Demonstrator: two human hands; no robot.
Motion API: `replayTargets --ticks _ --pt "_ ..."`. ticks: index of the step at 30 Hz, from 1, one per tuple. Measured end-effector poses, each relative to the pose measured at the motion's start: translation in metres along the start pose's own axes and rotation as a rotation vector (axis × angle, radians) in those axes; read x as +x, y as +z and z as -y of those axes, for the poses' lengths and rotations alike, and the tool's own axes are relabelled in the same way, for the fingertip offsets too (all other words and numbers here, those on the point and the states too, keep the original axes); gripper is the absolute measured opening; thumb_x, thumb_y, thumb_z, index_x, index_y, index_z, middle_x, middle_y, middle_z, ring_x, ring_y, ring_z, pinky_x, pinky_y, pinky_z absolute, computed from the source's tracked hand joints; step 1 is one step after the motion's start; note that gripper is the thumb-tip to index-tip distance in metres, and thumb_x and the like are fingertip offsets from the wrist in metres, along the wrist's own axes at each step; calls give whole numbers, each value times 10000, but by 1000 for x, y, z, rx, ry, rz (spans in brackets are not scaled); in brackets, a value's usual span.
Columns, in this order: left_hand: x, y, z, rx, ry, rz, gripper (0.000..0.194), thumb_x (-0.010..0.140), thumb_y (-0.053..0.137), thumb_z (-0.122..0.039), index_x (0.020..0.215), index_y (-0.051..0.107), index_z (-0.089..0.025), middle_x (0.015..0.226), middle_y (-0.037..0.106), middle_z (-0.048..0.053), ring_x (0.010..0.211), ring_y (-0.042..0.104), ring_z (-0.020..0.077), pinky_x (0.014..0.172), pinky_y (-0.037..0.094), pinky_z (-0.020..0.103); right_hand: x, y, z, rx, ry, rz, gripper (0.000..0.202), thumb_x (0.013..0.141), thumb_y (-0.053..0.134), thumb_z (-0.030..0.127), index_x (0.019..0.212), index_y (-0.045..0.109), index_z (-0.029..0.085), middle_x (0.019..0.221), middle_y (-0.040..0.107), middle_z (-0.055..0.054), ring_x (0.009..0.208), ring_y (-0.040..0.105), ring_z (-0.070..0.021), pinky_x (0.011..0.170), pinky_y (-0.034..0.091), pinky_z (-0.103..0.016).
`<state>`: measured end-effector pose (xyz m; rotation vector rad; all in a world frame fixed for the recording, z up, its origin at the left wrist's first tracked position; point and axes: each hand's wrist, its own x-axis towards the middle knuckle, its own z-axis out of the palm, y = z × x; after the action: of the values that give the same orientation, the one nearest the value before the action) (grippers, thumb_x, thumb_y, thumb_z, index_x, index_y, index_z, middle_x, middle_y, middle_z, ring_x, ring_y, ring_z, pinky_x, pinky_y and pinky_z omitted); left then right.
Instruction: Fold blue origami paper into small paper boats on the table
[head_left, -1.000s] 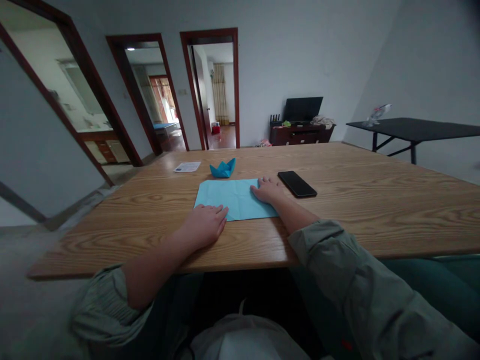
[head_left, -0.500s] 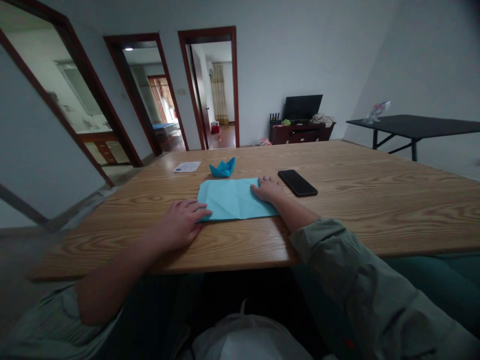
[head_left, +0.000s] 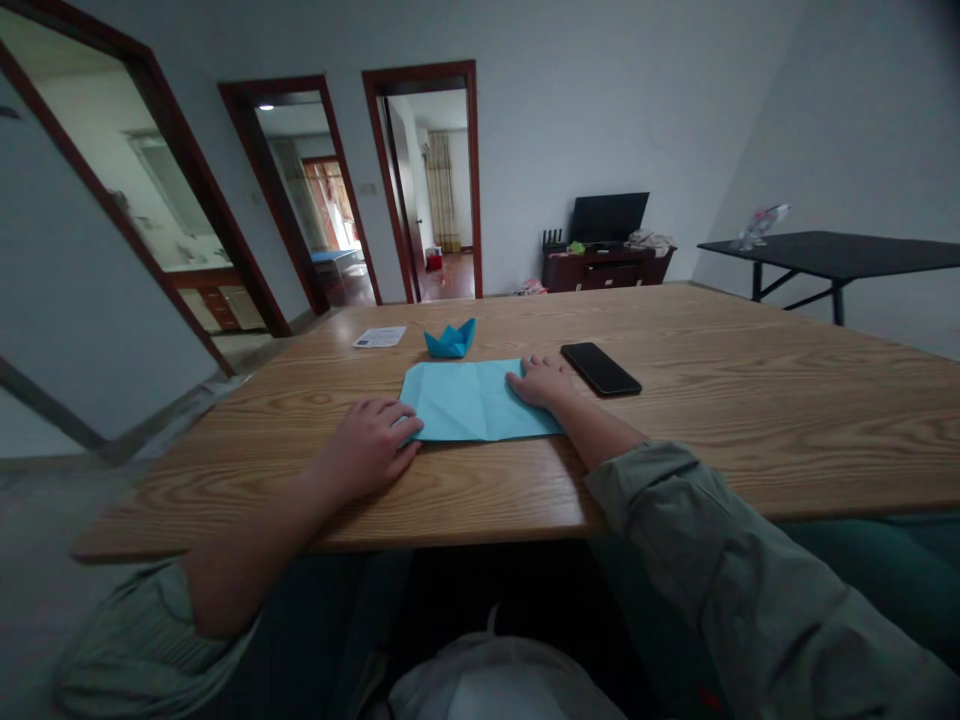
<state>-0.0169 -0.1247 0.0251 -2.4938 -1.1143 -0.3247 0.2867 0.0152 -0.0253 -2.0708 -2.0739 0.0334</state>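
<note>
A light blue sheet of creased paper (head_left: pixel 457 400) lies on the table in front of me, with a slanted upper left corner. My left hand (head_left: pixel 379 440) is at its lower left corner; the fingers are bent over the edge with the thumb close below, closed on the paper. On the right part of the sheet, my right hand (head_left: pixel 543 383) lies flat with the fingers apart, pressing down. Just beyond the sheet stands a folded blue paper boat (head_left: pixel 451 341).
A black phone (head_left: pixel 601 369) lies right of the sheet on the wooden table (head_left: pixel 735 400). At the back left is a printed card (head_left: pixel 379 337). Farther off stand a black table (head_left: pixel 840 253) and a television (head_left: pixel 609 218) on a low cabinet.
The fingers of my left hand have drawn in and curled more at the paper's lower left corner. My right hand stays on the sheet. The whole view has shifted slightly.
</note>
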Motion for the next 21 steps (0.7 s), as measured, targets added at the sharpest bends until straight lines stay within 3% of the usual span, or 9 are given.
replayTargets --ticks 7,15,21 --pt "13 -6 -8 -26 15 -19 274 863 521 -368 1064 643 -227 1093 630 80 1052 525 261 910 373 441 -1 0 0 -4 6 7 725 867 260 612 1415 371 152 1483 328 -147 1349 243 -353 1054 161 -588" --pt "14 4 2 22 61 -20 363 859 480 -196 1205 584 -233 1195 614 86 1076 543 258 916 392 445 -1 -2 1 4 11 22 721 872 269 607 1421 363 150 1495 307 -151 1365 225 -344 1063 155 -583" --pt "6 11 13 -34 30 67 303 839 462 -136 1054 654 -229 1083 668 69 1065 575 232 944 406 418 0 1 -1 1 12 15 723 876 265 613 1432 347 159 1497 303 -148 1369 214 -346 1065 142 -586"
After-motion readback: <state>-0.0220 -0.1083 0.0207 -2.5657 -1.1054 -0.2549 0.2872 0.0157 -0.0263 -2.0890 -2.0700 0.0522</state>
